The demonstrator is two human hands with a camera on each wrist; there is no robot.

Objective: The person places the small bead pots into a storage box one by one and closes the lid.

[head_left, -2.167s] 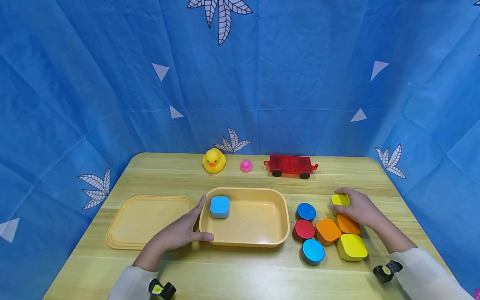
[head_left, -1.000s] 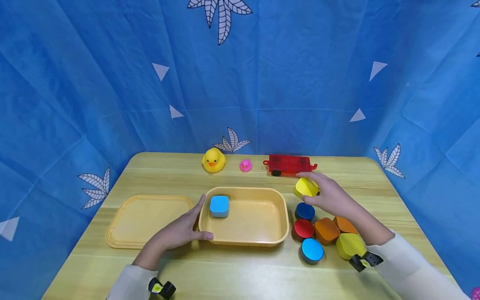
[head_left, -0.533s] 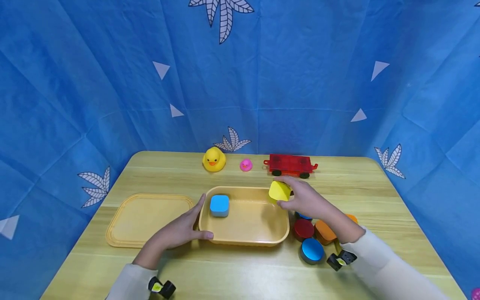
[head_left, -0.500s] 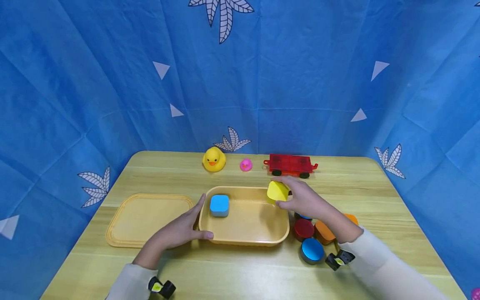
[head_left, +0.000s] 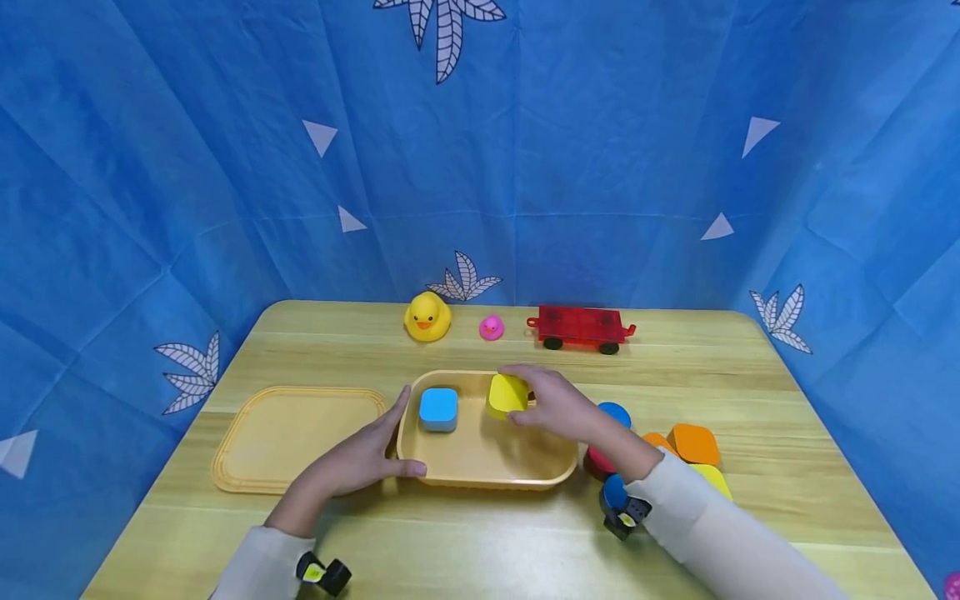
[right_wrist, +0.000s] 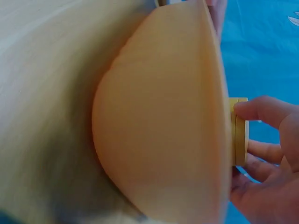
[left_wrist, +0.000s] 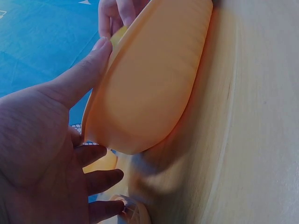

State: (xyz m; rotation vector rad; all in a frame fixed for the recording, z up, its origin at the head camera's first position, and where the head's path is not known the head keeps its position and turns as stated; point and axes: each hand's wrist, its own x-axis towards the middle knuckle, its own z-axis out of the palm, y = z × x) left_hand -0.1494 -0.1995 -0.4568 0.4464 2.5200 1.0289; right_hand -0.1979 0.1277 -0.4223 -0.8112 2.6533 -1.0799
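In the head view my right hand (head_left: pixel 558 406) pinches a yellow rounded-square block (head_left: pixel 507 395) between thumb and fingers, over the back of a shallow tan plastic container (head_left: pixel 487 483). The right wrist view shows this yellow block (right_wrist: pixel 239 133) level with the container's rim, with a seam around its side. Inside the container, at the left, sits a light-blue rounded-square block (head_left: pixel 438 408). My left hand (head_left: pixel 360 458) rests at the container's left end, thumb on the front of the rim and fingers extended along the left side. In the left wrist view its thumb (left_wrist: pixel 79 77) lies against the rim.
A flat tan lid (head_left: pixel 300 437) lies left of the container. Right of it, partly behind my right arm, are several blocks: round blue (head_left: pixel 615 413) and red, orange (head_left: pixel 693 443), yellow. Along the back stand a yellow duck (head_left: pixel 427 317), a pink duck (head_left: pixel 492 327) and a red wagon (head_left: pixel 579 327).
My right hand has picked up the yellow block from the group at the right and carried it left over the container. My left hand has stayed at the container's left end.
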